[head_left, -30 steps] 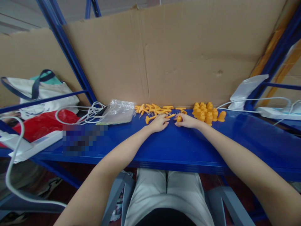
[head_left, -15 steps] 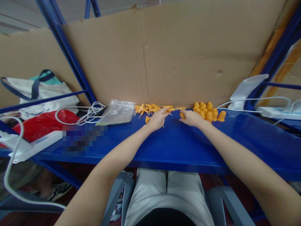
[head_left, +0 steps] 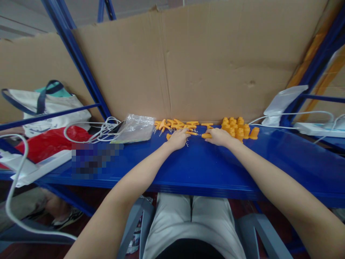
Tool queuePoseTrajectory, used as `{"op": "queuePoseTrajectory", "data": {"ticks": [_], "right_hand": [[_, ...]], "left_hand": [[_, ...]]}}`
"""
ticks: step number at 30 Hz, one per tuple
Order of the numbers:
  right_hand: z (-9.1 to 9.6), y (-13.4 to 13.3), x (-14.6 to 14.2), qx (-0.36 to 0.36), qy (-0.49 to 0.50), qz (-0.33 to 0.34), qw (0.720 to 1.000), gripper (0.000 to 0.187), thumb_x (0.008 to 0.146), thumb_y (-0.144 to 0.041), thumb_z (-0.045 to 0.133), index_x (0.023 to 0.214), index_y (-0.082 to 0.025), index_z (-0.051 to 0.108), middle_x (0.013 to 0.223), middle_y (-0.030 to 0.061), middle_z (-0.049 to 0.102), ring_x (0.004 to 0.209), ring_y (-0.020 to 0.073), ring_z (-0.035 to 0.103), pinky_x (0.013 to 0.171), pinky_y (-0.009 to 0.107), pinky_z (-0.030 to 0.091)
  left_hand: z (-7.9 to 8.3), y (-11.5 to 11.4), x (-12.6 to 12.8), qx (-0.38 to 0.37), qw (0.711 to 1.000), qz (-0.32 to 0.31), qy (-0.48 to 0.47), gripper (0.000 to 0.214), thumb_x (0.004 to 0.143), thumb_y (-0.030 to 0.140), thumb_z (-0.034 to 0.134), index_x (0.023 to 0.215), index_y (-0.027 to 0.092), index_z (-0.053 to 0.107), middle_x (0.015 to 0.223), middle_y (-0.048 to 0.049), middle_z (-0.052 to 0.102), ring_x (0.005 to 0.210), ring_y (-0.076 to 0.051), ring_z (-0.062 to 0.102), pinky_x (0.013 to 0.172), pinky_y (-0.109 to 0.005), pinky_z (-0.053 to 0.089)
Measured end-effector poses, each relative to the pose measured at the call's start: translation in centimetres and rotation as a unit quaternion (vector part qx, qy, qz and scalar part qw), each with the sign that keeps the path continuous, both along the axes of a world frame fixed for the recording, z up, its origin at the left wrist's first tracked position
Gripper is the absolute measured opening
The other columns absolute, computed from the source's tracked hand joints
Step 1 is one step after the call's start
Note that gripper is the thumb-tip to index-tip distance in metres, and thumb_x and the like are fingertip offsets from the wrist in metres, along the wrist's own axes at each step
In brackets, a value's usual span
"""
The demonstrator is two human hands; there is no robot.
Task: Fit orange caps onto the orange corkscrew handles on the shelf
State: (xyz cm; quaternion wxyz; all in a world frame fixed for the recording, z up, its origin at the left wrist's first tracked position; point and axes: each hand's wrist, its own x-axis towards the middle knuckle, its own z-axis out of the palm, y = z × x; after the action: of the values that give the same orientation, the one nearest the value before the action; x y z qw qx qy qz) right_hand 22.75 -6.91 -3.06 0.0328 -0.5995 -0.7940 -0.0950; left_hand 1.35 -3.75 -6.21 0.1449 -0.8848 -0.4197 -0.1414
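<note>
My left hand (head_left: 176,139) is closed around an orange corkscrew. Its ribbed orange shank (head_left: 192,133) sticks out to the right, with a thin metal tip beyond it. Facing it across a small gap, my right hand (head_left: 219,136) pinches a small orange piece (head_left: 206,136), mostly covered by the fingers. Behind my left hand lies a pile of orange corkscrews (head_left: 172,124) with T-shaped handles and metal spirals. Another corkscrew (head_left: 207,125) lies just behind my right hand. Several orange bottle-shaped pieces (head_left: 239,126) stand grouped beyond my right wrist.
A blue table (head_left: 199,165) carries everything, backed by a cardboard panel (head_left: 210,61). Left of the corkscrews are a clear plastic bag (head_left: 137,129), white cables (head_left: 105,131) and a power strip (head_left: 48,165). Another power strip (head_left: 318,128) sits at the right.
My left hand has shifted slightly left and toward me, so the corkscrew's shank now shows. The orange piece in my right hand now points left toward it.
</note>
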Motion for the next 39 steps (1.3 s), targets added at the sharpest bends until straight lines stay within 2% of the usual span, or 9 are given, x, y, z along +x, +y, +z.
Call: {"op": "queuePoseTrajectory", "data": {"ticks": [4,10,14,19,24,27,34,39], "right_hand": [[-0.1,0.0,-0.2,0.0,0.02,0.01,1.0,0.031,0.091,-0.033,0.057,0.117,-0.016,0.064,0.113,0.014,0.072,0.105,0.0279,0.068,0.081,0.033,0.052],[-0.7,0.7,0.1,0.025,0.067,0.085,0.994,0.029,0.091,-0.028,0.057,0.116,-0.016,0.065,0.118,0.013,0.071,0.109,0.0278,0.066,0.089,0.034,0.05],[-1.0,1.3,0.5,0.046,0.08,0.11,0.99,0.025,0.09,-0.026,0.058,0.111,-0.017,0.068,0.111,0.0109,0.073,0.106,0.0264,0.067,0.09,0.034,0.05],[-1.3,1.6,0.5,0.071,0.107,0.129,0.983,0.025,0.089,-0.027,0.059,0.111,-0.018,0.069,0.109,0.0097,0.074,0.103,0.0252,0.068,0.088,0.034,0.052],[-1.5,1.7,0.5,0.085,0.152,0.131,0.976,0.028,0.087,-0.025,0.063,0.113,-0.017,0.068,0.116,0.0107,0.072,0.109,0.0258,0.066,0.095,0.036,0.05],[-1.8,2.0,0.6,0.087,0.185,0.135,0.969,0.031,0.085,-0.025,0.064,0.115,-0.017,0.068,0.119,0.0115,0.07,0.112,0.0263,0.065,0.097,0.039,0.049],[-2.7,3.1,1.0,0.087,0.279,0.15,0.944,0.041,0.079,-0.028,0.07,0.118,-0.015,0.065,0.117,0.0146,0.069,0.106,0.0276,0.066,0.092,0.044,0.053],[-3.5,4.1,1.6,0.048,0.369,0.16,0.914,0.047,0.077,-0.027,0.072,0.121,-0.015,0.06,0.116,0.0134,0.068,0.097,0.0232,0.068,0.09,0.042,0.054]], "left_hand": [[-0.2,0.5,-0.2,0.003,0.999,-0.019,-0.035,0.043,0.083,0.001,0.046,0.112,0.019,0.073,0.133,-0.0105,0.06,0.115,-0.025,0.061,0.103,-0.044,0.048],[-0.5,1.3,-0.4,0.029,0.986,-0.118,-0.116,0.032,0.085,0.004,0.048,0.099,0.019,0.072,0.124,-0.0093,0.064,0.115,-0.024,0.061,0.103,-0.046,0.047],[-0.5,1.6,-0.6,0.044,0.966,-0.151,-0.205,0.03,0.084,0.009,0.054,0.111,0.018,0.063,0.124,-0.01,0.063,0.119,-0.023,0.059,0.105,-0.047,0.046],[-0.7,2.2,-0.8,0.018,0.957,-0.114,-0.264,0.044,0.076,0.013,0.067,0.118,0.015,0.054,0.131,-0.0167,0.058,0.128,-0.027,0.054,0.105,-0.045,0.047],[-0.6,2.1,-0.7,-0.047,0.961,-0.062,-0.267,0.05,0.077,0.013,0.067,0.124,0.016,0.051,0.127,-0.0136,0.063,0.118,-0.026,0.062,0.098,-0.042,0.052],[-0.5,1.7,-0.6,-0.046,0.967,-0.038,-0.248,0.052,0.077,0.013,0.067,0.127,0.015,0.052,0.13,-0.015,0.063,0.118,-0.025,0.062,0.098,-0.041,0.052],[-0.1,1.5,-0.5,-0.01,0.969,-0.022,-0.245,0.045,0.08,0.012,0.065,0.124,0.014,0.058,0.128,-0.0137,0.066,0.121,-0.025,0.061,0.105,-0.042,0.047],[0.3,1.3,-0.6,-0.03,0.967,0.015,-0.251,0.034,0.083,0.011,0.063,0.117,0.011,0.064,0.121,-0.0145,0.069,0.111,-0.024,0.066,0.101,-0.041,0.05]]}}
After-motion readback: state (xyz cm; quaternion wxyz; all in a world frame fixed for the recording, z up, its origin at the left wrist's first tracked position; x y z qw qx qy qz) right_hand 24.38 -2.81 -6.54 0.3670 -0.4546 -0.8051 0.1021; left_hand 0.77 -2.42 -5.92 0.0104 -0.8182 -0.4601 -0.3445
